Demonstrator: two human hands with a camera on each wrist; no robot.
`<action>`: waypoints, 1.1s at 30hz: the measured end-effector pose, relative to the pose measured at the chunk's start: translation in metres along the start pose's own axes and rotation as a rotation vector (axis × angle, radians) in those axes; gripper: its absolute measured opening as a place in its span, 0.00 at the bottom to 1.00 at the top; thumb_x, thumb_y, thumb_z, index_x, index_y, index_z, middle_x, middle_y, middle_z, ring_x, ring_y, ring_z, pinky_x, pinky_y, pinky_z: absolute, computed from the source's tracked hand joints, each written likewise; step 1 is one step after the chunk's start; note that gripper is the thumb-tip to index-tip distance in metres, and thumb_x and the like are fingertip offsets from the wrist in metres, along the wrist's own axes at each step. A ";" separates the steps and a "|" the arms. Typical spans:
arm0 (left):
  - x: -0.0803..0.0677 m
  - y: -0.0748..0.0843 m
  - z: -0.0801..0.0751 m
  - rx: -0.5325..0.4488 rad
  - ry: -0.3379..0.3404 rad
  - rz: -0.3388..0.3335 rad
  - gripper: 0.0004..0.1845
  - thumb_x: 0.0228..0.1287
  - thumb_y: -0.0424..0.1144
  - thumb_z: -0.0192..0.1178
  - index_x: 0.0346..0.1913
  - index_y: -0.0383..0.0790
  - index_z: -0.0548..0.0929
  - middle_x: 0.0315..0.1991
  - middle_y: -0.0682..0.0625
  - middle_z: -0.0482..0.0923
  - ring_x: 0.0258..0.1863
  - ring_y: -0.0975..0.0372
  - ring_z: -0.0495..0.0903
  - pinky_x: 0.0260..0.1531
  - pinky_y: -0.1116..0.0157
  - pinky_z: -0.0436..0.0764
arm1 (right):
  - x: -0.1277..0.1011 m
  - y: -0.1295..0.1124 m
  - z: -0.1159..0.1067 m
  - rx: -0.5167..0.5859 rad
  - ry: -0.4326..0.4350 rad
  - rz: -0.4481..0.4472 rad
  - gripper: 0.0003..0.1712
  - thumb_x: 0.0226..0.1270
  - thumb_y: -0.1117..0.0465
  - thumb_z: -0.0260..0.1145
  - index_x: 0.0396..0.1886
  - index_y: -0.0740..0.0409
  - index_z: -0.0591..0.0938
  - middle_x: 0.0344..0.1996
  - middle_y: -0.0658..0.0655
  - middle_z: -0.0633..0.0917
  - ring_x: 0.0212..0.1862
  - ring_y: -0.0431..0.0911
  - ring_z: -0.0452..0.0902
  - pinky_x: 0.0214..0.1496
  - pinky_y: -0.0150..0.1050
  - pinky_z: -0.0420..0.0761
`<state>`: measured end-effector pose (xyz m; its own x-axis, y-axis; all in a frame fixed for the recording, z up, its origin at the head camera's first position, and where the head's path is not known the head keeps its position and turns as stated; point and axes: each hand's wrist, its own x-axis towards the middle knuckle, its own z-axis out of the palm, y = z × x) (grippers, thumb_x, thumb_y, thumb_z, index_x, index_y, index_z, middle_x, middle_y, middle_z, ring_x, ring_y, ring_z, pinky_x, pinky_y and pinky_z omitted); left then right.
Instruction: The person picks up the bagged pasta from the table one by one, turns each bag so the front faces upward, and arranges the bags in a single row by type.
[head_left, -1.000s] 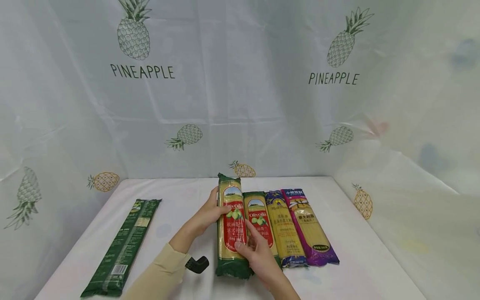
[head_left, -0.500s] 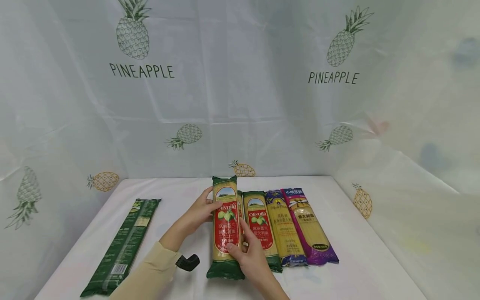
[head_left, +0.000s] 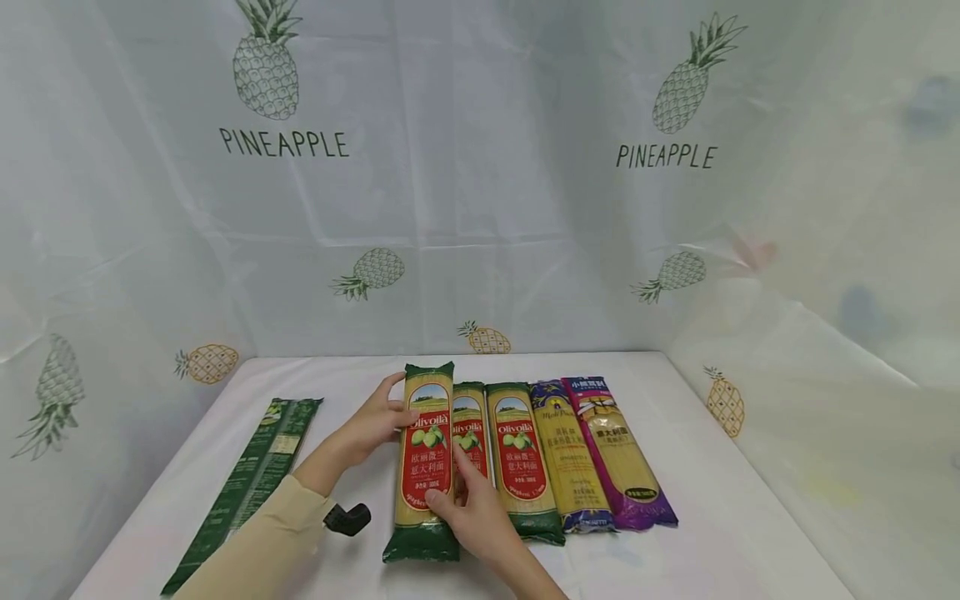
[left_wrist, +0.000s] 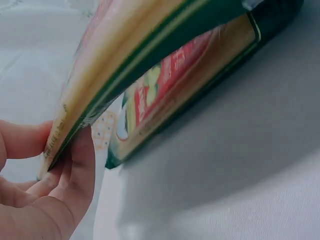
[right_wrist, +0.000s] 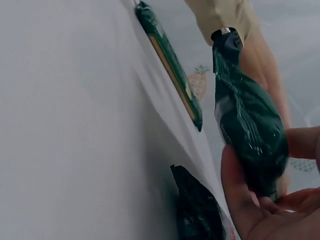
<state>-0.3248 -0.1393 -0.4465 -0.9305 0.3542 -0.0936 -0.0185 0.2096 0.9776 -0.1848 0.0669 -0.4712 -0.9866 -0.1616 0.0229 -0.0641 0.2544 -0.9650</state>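
Two hands, left hand and right hand, grasp one green pasta packet, apparently raised off the desk. Judged step: placing it leftmost beside the packet row. Next move calls for lowering it flat and parallel.

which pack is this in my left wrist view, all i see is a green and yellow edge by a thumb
Observer: The head view shows it is the leftmost green-and-red Olivoila spaghetti pack, gripped by both hands.
Operator: where is the other hand on it
Observer: The right hand holds its near end; the left hand grips the far part of its left edge.
Operator: is it flat on the table
Observer: The right wrist view shows its dark green end off the white tablecloth, so that end is lifted.
Operator: what else is around
Observer: Four more packs lie in a row to its right, and a dark green long pack lies apart on the left.
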 end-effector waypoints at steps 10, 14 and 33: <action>0.003 -0.006 -0.016 0.055 -0.041 -0.053 0.46 0.79 0.33 0.58 0.87 0.41 0.40 0.63 0.31 0.80 0.56 0.50 0.84 0.60 0.46 0.82 | 0.015 -0.008 -0.002 -0.100 -0.166 0.041 0.52 0.71 0.57 0.76 0.87 0.57 0.58 0.37 0.55 0.83 0.31 0.46 0.83 0.26 0.44 0.86; 0.010 -0.013 -0.022 0.060 -0.048 -0.082 0.46 0.78 0.33 0.58 0.87 0.40 0.40 0.65 0.30 0.79 0.57 0.49 0.84 0.63 0.44 0.79 | 0.025 -0.009 0.000 -0.155 -0.188 0.045 0.53 0.69 0.57 0.78 0.86 0.61 0.59 0.32 0.53 0.83 0.26 0.45 0.85 0.24 0.45 0.87; 0.030 -0.029 -0.024 0.300 -0.012 -0.149 0.48 0.73 0.37 0.63 0.86 0.33 0.47 0.72 0.28 0.69 0.70 0.40 0.74 0.71 0.39 0.70 | 0.048 -0.013 0.010 -0.472 -0.159 0.051 0.51 0.62 0.53 0.83 0.79 0.67 0.70 0.51 0.63 0.87 0.33 0.44 0.83 0.41 0.44 0.87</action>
<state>-0.3607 -0.1566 -0.4727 -0.9213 0.3096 -0.2350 -0.0439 0.5180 0.8543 -0.2299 0.0458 -0.4604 -0.9575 -0.2719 -0.0967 -0.1137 0.6634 -0.7395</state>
